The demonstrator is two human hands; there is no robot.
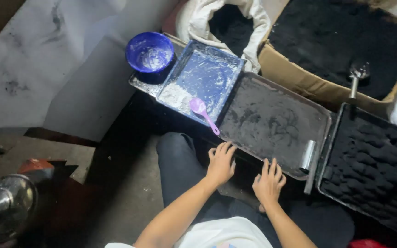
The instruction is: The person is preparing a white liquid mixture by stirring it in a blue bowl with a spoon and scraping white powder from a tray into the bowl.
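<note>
Dim workspace on a grey concrete floor (116,197), seen from above, with a pale sheet (60,59) spread toward the upper left. Low across the middle, a dark metal tray (272,121) dusted with grey-black powder, taken here as the landmark.

Left hand (221,163) at the tray's near edge, toward its left corner, palm down, fingers spread apart, fingertips on or just over the rim; gripping nothing. Right hand (269,181) just beside it to the right along the same near edge, also flat with fingers apart, closed on nothing; actual contact with the rim cannot be told. Dark trouser leg (178,160) just below the tray's left corner.

Left of the tray, touching its side, a blue tray (212,73) smeared with white powder, a lilac plastic spoon (203,112) lying in it with the handle pointing toward the dark tray. Beyond that, a blue bowl (150,51) with white residue.

At the tray's right edge, a small metal scraper (308,156). Further right, a black tray (373,170) packed with rows of dark lumps. Behind the tray, a cardboard box (299,78) full of black powder, a metal scoop (357,76) standing in it, and a white sack (226,23) of the same dark stuff.
</note>
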